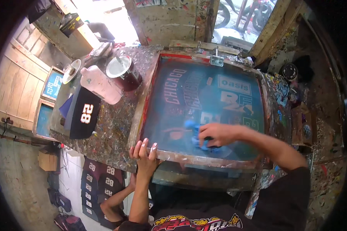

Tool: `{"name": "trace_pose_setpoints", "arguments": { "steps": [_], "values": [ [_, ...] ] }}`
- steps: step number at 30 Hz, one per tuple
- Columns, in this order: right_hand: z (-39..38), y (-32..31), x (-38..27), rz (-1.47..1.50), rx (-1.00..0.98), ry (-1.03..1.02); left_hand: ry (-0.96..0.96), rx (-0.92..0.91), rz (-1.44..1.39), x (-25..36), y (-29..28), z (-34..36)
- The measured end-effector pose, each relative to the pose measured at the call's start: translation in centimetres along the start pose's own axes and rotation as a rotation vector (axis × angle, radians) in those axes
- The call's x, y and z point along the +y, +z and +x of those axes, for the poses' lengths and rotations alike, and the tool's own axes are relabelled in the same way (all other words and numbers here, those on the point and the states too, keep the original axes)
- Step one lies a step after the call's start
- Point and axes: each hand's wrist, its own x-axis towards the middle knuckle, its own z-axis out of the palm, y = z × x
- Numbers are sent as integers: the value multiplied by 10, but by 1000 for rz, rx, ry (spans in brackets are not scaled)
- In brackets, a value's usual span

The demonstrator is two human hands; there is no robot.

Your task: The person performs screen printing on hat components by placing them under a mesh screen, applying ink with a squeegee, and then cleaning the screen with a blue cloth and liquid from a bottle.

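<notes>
A screen-printing frame (205,158) with a teal mesh (158,133) lies before me on the worktable, its mesh bearing lettering and number stencils. My right hand (216,134) is closed round a crumpled blue cloth (197,140) pressed on the near middle of the mesh. Slight blur shows on the cloth. At the frame's near left corner, my left hand (144,153) grips the wooden rim, fingertips over the top; its thumb is mostly hidden. Metal hinge clamps (216,59) hold the frame's far edge.
Left of the frame stand an open paint can (124,73), a pinkish plastic jug (100,84) and a dark printed fabric piece (85,111). Another person's arm (117,200) reaches in at lower left. Printed dark pieces (98,184) lie below. Blue rags (281,90) sit at right.
</notes>
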Motion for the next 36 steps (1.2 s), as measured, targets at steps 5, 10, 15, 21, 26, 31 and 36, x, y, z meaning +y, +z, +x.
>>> {"name": "trace_pose_setpoints", "arguments": {
  "steps": [5,10,15,21,26,31,36],
  "values": [
    [-26,-35,34,-49,227,188,-7,14,-51,5,1,4],
    [-41,-5,-25,488,-7,232,-17,68,-10,1,3,4],
    [-64,0,-21,-122,333,195,-40,42,-19,10,0,4],
    [-50,-22,43,-515,248,397,11,45,-11,6,-5,10],
    [33,30,25,-277,328,78,-13,44,-10,5,-1,2],
    [34,-47,42,-248,361,431,8,9,39,7,-1,17],
    [92,21,-7,-37,321,65,-26,26,30,1,-10,-3]
  ]
}}
